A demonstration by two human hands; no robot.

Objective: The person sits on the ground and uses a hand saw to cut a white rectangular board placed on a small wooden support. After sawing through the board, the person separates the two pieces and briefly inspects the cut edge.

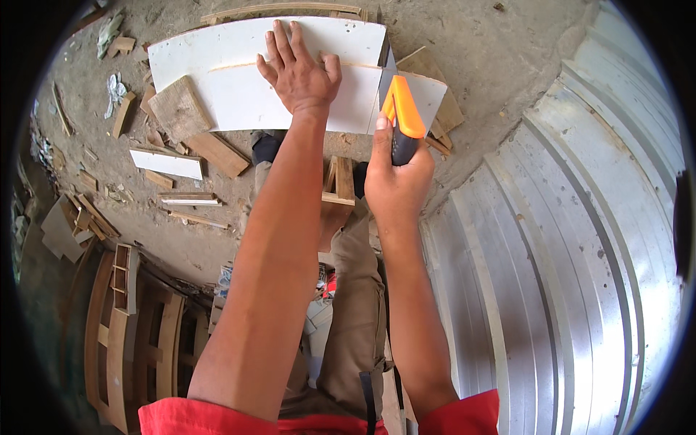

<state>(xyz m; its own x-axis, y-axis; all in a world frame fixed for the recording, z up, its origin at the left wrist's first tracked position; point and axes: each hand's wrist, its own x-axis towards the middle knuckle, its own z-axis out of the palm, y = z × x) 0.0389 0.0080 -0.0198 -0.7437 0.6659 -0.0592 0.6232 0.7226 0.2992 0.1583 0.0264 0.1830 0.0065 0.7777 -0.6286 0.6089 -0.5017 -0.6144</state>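
we spread our left hand (299,81) wide on the white board (235,98) and hold the handsaw (408,112) in our right hand (399,172), the cut likely started but not finished.

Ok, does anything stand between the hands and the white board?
Nothing visible stands between the left hand and the white board; the hand rests on it. The right hand grips an orange tool handle, which comes between that hand and the board. A wood piece overlaps the board's lower left edge, away from both hands.
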